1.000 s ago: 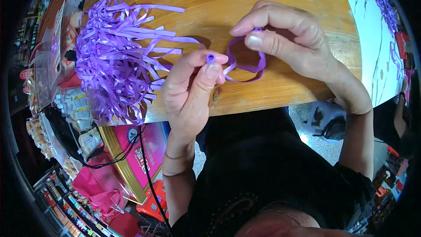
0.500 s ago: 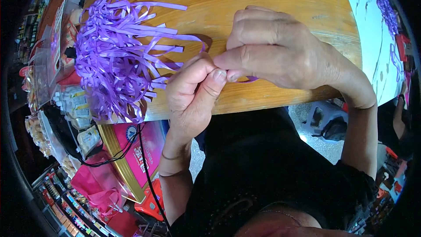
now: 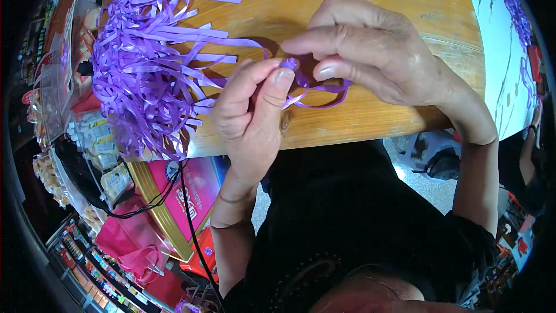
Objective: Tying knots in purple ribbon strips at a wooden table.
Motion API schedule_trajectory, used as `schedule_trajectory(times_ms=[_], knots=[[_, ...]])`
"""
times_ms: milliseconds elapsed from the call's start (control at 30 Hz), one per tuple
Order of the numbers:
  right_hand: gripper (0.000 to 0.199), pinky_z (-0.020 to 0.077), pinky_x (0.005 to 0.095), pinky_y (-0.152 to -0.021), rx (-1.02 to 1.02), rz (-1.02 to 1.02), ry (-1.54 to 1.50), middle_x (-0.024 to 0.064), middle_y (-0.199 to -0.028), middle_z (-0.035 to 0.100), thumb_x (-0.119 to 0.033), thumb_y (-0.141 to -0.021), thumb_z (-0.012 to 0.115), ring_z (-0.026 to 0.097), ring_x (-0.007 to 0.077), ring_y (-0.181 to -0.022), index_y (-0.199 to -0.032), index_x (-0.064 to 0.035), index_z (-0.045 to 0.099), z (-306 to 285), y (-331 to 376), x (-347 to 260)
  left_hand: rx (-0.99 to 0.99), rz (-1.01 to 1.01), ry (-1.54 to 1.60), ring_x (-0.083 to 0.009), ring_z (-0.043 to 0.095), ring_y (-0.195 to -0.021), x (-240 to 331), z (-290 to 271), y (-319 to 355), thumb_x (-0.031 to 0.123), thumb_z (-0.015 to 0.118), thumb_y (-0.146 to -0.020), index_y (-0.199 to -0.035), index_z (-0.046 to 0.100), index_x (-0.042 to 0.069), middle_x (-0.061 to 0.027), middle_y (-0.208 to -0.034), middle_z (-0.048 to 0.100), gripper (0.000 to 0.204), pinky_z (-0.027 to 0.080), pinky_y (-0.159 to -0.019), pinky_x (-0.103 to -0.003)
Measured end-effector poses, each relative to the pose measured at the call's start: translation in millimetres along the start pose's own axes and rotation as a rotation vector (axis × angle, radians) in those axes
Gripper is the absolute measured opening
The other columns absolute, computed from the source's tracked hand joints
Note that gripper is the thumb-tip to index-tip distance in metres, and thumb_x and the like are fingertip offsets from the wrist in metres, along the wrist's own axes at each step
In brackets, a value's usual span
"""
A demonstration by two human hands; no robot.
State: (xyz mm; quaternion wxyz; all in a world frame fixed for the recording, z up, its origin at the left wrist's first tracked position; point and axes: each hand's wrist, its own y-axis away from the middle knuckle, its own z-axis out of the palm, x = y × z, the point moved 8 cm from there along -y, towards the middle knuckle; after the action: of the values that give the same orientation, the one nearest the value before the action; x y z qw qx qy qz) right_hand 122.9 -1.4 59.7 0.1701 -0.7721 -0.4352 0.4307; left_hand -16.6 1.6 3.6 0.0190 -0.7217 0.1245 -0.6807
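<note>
- Mostly the left hand (image 3: pixel 252 110) is curling shut, thumb and fingertips pinching one end of a purple ribbon (image 3: pixel 315 90) just above the near table (image 3: pixel 370 122) edge
- The right hand (image 3: pixel 370 52) is arching over the same ribbon, forefinger and thumb closing on it; the other fingers are folding under the palm and hiding from view
- The exact pinch point is sitting in shadow between both hands, so how the ribbon is twisting there is hard to make out
- Part of the ribbon is looping out below the right thumb, lying on the wood close to the edge
- A heap of purple strips (image 3: pixel 147 75) is spreading over the left of the table, some strands hanging past the edge and one reaching toward the hands
- Bare wood is lying open behind the right hand and toward the far right
- A white sheet (image 3: pixel 498 40) is covering the right end, getting cut off by the rim
- Below the table's left side, a pink box (image 3: pixel 191 191) and black cable (image 3: pixel 191 220) are crowding the floor, blurring toward the rim
</note>
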Motion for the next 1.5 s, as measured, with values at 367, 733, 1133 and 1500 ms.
schedule_trajectory(times_ms=[367,733,1133,1500], knots=[[0.043,0.0474,0.0271,-0.065,0.007,0.19,0.061,0.0064,-0.077,0.059,-0.002,-0.078,0.063,0.059,0.0159,-0.074,-0.12,-0.0017,0.054,-9,7,13,-0.046,0.0,0.07,-0.0074,0.05,-0.073,3,8,-7,0.0,0.061,-0.083,-0.099,0.063,0.0,-0.0016,-0.082,0.055,0.016,0.04,-0.064,-0.019],[0.021,0.0494,0.0239,-0.071,-0.003,0.441,-0.344,0.0079,-0.086,0.063,-0.002,-0.08,0.064,0.061,0.014,-0.082,-0.101,-0.0008,0.062,-7,13,30,-0.032,0.124,-0.04,-0.0092,0.051,-0.071,13,7,-9,-0.003,0.064,-0.08,-0.099,0.064,0.001,-0.0046,-0.084,0.058,0.019,0.04,-0.062,-0.019],[0.021,0.0492,0.0232,-0.068,0.113,0.517,-0.368,0.0093,-0.084,0.063,0.001,-0.079,0.063,0.062,0.0155,-0.078,-0.1,-0.0004,0.065,-7,15,30,0.006,0.277,-0.124,-0.0122,0.05,-0.066,20,8,-9,-0.003,0.067,-0.077,-0.098,0.064,-0.002,-0.0069,-0.077,0.059,0.021,0.039,-0.057,-0.022],[0.02,0.0466,0.0216,-0.06,0.072,0.368,-0.167,0.0079,-0.083,0.061,0.0,-0.076,0.067,0.06,0.0133,-0.071,-0.096,-0.0015,0.068,-9,8,23,0.003,0.251,-0.144,-0.0136,0.05,-0.063,17,10,-12,-0.002,0.068,-0.076,-0.095,0.064,-0.003,-0.0082,-0.074,0.059,0.019,0.039,-0.056,-0.023]])
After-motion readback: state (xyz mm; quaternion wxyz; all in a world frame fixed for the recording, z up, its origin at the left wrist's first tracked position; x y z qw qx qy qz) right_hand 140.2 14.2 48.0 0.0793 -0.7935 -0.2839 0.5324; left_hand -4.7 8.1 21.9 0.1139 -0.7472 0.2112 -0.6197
